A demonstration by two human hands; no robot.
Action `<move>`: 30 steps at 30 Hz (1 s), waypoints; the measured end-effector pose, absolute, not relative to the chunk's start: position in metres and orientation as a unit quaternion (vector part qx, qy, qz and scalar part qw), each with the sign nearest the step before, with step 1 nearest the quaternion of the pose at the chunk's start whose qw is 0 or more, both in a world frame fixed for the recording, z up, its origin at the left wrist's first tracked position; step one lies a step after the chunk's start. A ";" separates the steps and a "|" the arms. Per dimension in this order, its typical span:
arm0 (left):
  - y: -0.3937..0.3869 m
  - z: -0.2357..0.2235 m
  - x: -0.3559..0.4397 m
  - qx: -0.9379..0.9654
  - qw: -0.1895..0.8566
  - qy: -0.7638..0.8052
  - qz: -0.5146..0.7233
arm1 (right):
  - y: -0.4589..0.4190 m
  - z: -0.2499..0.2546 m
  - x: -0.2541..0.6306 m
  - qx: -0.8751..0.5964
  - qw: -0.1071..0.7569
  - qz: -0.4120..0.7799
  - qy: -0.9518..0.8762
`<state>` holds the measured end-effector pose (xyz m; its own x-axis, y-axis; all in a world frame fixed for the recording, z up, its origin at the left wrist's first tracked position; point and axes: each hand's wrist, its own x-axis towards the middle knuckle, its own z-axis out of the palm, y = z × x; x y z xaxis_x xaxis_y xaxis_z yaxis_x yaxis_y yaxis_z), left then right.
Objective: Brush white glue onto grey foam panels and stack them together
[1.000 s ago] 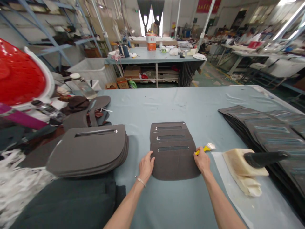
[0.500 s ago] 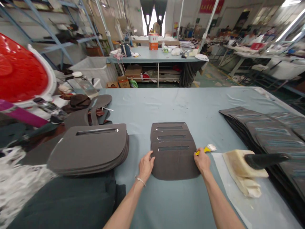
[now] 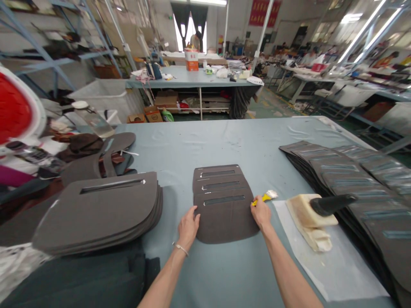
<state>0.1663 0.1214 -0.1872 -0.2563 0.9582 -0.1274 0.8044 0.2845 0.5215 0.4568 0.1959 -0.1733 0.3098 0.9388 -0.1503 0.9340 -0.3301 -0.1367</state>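
Observation:
A dark grey-brown panel piece (image 3: 221, 222) with overlapping layers and several slots lies flat on the blue-covered table (image 3: 218, 273) in front of me. White marks show beside the slots. At its left edge, my left hand (image 3: 189, 226) has thumb and forefinger closed on the rim. My right hand (image 3: 261, 214) is closed around a yellow-handled brush (image 3: 267, 196) with whitish bristles, its fingers against the panel's right edge. To the left sits a stack of larger dark panels (image 3: 99, 214), the top one with a single long slot.
On the right, a cream block-shaped container (image 3: 305, 209) with a black handle-like part stands on a white sheet (image 3: 346, 265). Overlapping slotted panels (image 3: 346, 179) spread behind it. Dark folded cloth (image 3: 86, 278) lies front left, and a clear jar (image 3: 94, 119) leans at the back left.
The view has turned a little to the right, so everything sits farther left. Both hands keep their places at the panel's edges, and the brush stays in my right hand.

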 end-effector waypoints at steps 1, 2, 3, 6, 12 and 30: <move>0.122 -0.187 0.168 0.573 0.199 0.776 0.176 | 0.196 -0.173 0.456 -0.807 0.016 0.096 -0.582; 0.122 -0.185 0.169 0.575 0.181 0.779 0.173 | 0.195 -0.173 0.455 -0.807 0.020 0.088 -0.584; 0.122 -0.183 0.171 0.578 0.166 0.780 0.170 | 0.195 -0.172 0.455 -0.805 0.024 0.075 -0.588; 0.115 -0.164 0.171 0.582 0.158 0.776 0.184 | 0.192 -0.168 0.454 -0.800 0.038 0.031 -0.599; 0.027 -0.100 0.139 0.569 0.095 0.782 0.235 | 0.165 -0.165 0.454 -0.745 0.089 -0.055 -0.659; -0.117 -0.108 0.080 0.357 0.164 0.840 0.374 | -0.030 -0.140 0.184 -0.358 0.289 0.569 -0.682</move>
